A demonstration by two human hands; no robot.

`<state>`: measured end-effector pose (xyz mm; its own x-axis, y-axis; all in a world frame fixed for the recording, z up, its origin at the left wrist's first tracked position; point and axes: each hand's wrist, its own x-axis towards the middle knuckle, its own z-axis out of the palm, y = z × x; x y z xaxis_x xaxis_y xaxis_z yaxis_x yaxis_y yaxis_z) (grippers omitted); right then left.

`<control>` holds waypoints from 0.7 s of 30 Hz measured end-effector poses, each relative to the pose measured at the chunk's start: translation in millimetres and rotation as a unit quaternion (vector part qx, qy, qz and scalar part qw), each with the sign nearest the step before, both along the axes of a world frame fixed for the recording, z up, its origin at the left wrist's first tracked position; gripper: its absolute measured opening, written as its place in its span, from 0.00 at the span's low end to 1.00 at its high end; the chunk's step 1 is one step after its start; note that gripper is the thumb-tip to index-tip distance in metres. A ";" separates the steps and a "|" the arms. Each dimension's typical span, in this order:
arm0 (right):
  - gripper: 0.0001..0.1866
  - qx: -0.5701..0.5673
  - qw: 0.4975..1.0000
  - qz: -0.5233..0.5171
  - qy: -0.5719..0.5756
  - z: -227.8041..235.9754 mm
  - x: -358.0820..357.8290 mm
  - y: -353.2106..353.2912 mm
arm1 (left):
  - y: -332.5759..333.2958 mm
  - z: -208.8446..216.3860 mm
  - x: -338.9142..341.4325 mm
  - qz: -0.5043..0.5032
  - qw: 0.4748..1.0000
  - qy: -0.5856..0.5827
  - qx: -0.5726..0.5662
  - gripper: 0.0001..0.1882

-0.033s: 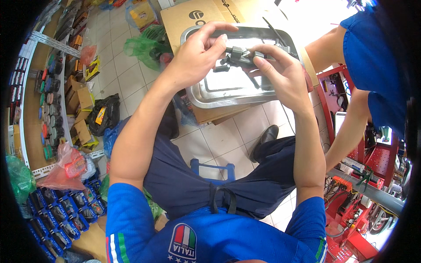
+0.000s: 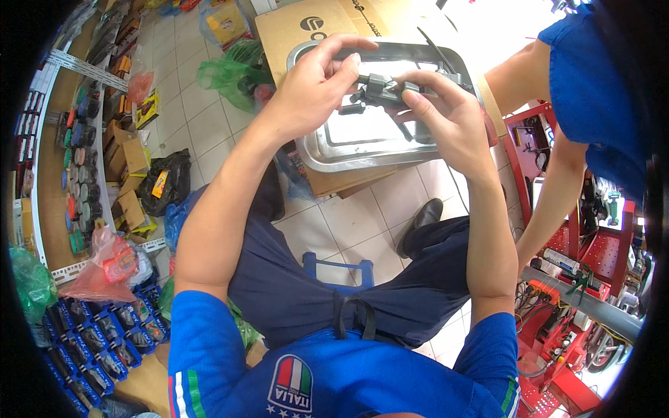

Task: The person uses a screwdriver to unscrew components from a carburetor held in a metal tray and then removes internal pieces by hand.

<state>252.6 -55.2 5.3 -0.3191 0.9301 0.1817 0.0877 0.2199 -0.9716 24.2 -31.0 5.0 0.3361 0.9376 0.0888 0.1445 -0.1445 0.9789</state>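
A dark grey, blocky part (image 2: 380, 89) with short black stubs is held above the metal tray (image 2: 376, 164); its exact kind does not show. My right hand (image 2: 456, 125) grips its right side between thumb and fingers. At its left end my left hand (image 2: 310, 90) pinches with thumb and forefinger, close to a black stub; the other fingers are partly hidden. Just below the part is a small black cylinder (image 2: 352, 109), and I cannot tell whether it is attached. A thin black strip (image 2: 433, 47) and other dark pieces lie at the tray's far right, partly behind my right hand.
Under the tray is a cardboard box (image 2: 282, 24). At right, another person's arm in a blue sleeve (image 2: 585, 76) reaches down beside a red tool cart (image 2: 582, 240). Blue parts bins (image 2: 104, 341) and shelving (image 2: 42, 160) stand left. A blue stool (image 2: 338, 268) shows between my legs.
The other person's blue sleeve and arm at the right have shifted slightly. My hands and the grey part look unchanged.
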 end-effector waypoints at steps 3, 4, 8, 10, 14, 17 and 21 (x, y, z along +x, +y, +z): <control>0.13 -0.009 1.000 0.000 0.017 -0.6 -0.1 -0.1 | 2.9 0.3 1.4 -0.009 0.999 -0.020 -0.034 0.18; 0.13 -0.014 1.000 0.000 0.025 -0.5 0.3 -0.1 | 5.1 -1.2 0.8 -0.010 0.999 -0.031 -0.032 0.18; 0.13 -0.028 0.999 -0.014 0.022 -0.4 3.8 0.1 | 6.4 -3.9 -6.7 -0.012 0.998 -0.038 0.058 0.22; 0.13 -0.025 1.000 -0.015 0.012 1.0 5.0 0.5 | 6.5 -1.3 -11.7 -0.026 0.995 -0.021 0.090 0.25; 0.14 -0.015 1.000 -0.016 0.006 2.3 6.1 -1.0 | 7.4 0.2 -15.0 -0.048 0.997 -0.022 0.051 0.27; 0.14 -0.016 0.999 -0.017 0.024 1.3 5.7 -1.2 | 6.5 -1.3 -11.7 -0.046 0.997 -0.046 0.039 0.24; 0.14 -0.021 1.000 -0.008 0.012 3.2 1.8 -2.3 | 7.6 -7.9 -5.9 -0.041 0.997 -0.060 0.015 0.20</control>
<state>254.4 -57.5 8.6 -0.3003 0.9419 0.1503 0.0672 0.1781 -0.9817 18.3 -23.4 -3.0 0.3964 0.9039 0.1610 0.0131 -0.1809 0.9834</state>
